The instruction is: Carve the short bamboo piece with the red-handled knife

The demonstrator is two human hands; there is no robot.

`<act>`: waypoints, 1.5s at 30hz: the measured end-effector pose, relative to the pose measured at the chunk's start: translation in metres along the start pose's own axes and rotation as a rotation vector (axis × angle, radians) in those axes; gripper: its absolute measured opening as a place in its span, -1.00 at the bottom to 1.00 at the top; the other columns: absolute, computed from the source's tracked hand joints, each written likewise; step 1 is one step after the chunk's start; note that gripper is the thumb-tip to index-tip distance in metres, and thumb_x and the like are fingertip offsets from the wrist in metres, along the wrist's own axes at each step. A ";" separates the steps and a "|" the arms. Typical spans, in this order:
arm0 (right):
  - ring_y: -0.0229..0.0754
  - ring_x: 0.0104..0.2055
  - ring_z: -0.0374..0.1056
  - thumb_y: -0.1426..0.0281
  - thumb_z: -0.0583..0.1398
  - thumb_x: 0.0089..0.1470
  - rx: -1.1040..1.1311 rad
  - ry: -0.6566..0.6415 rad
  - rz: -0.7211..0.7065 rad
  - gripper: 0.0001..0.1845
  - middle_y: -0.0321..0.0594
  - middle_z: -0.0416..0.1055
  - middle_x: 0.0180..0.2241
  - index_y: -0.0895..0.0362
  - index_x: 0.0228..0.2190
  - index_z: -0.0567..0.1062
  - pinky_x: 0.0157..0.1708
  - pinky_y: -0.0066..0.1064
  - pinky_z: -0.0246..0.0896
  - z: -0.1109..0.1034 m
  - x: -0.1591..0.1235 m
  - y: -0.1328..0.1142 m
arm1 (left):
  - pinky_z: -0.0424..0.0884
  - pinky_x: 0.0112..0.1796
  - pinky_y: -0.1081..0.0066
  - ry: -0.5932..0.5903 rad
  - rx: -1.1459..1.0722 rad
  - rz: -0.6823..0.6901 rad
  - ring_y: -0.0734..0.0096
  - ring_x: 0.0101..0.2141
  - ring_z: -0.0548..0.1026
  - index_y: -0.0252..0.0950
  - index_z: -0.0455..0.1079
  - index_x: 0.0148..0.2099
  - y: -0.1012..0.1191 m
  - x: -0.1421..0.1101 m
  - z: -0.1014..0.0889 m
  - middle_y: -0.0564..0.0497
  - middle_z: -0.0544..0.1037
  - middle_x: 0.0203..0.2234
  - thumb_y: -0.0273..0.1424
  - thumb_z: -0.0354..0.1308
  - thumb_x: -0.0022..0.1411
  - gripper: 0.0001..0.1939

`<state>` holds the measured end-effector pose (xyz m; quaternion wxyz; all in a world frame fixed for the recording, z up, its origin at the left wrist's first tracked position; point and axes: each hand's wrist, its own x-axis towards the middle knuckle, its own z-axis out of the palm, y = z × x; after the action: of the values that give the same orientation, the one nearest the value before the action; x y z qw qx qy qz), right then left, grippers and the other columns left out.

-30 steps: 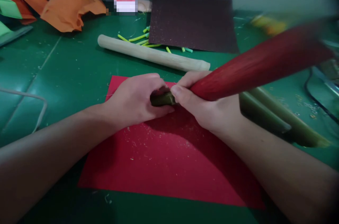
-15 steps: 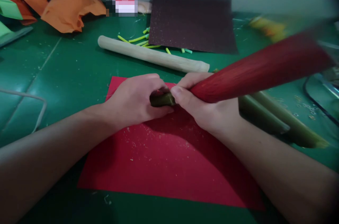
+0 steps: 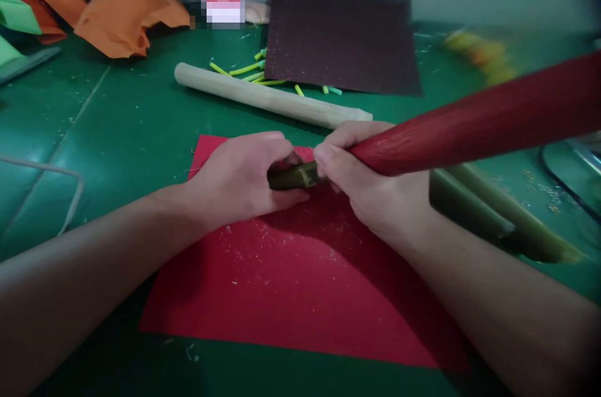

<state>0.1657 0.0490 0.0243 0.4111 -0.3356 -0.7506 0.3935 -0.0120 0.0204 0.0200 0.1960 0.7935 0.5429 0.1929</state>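
- The left hand (image 3: 237, 175) reaches in from the near left, its back turned up and its wrist nearly straight, with the fingers curled around the green stick (image 3: 295, 176) and the thumb along its near side.
- The right hand (image 3: 375, 190) comes from the near right, its forearm slanting toward the far left; its fingers are closed on the red shaft (image 3: 460, 128), with the thumb pointing left by the right end of the stick.
- The shaft rises from the right hand toward the far right, widening and leaving the view.
- The stick lies between the hands, above the red sheet (image 3: 291, 303), which bears small pale shavings.
- The sheet lies on the green surface (image 3: 126, 121).
- Beyond the hands is the pale rod (image 3: 272, 96), near the dark sheet (image 3: 342, 43) and the yellow-green strips (image 3: 246, 68).
- To the right, beside the right wrist, lie the green tubes (image 3: 493, 206).
- Crumpled orange paper (image 3: 117, 15) sits far left.
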 end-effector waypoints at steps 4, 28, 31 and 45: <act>-0.33 -0.57 0.21 0.48 0.20 0.04 0.027 -0.079 -0.004 -0.72 -0.37 0.30 -0.63 0.07 -0.65 0.36 -0.50 -0.39 0.21 -0.001 0.001 0.000 | 0.11 -0.50 0.41 -0.022 -0.009 0.014 0.48 -0.50 0.29 -0.28 0.30 -0.43 -0.001 0.000 0.000 0.07 0.35 -0.50 -0.17 0.19 0.18 -0.70; -0.31 -0.55 0.24 0.50 0.21 -0.01 -0.024 -0.176 -0.003 -0.76 -0.40 0.20 -0.68 0.06 -0.64 0.36 -0.45 -0.41 0.28 -0.002 0.002 -0.004 | 0.12 -0.47 0.38 -0.056 -0.016 -0.004 0.44 -0.46 0.31 -0.28 0.29 -0.39 0.000 -0.001 -0.001 0.06 0.37 -0.47 -0.18 0.17 0.18 -0.72; -0.29 -0.56 0.22 0.47 0.23 0.00 -0.036 -0.143 -0.005 -0.78 -0.36 0.28 -0.66 0.04 -0.63 0.39 -0.50 -0.39 0.25 -0.002 0.003 -0.002 | 0.13 -0.47 0.39 -0.045 -0.019 0.004 0.44 -0.46 0.32 -0.28 0.31 -0.39 0.000 0.000 -0.001 0.05 0.38 -0.47 -0.17 0.18 0.18 -0.72; -0.34 -0.63 0.10 0.49 0.21 0.05 0.147 -0.015 0.052 -0.67 -0.40 0.24 -0.68 0.07 -0.69 0.33 -0.52 -0.38 0.16 0.000 0.002 0.000 | 0.02 -0.48 0.32 0.102 0.406 0.220 0.33 -0.47 0.30 -0.24 0.37 -0.41 0.006 -0.013 -0.013 -0.02 0.32 -0.53 0.13 0.04 0.23 -0.47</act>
<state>0.1649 0.0505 0.0253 0.4189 -0.3208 -0.7137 0.4606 -0.0183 0.0076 0.0326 -0.0174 0.8602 0.4902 0.1397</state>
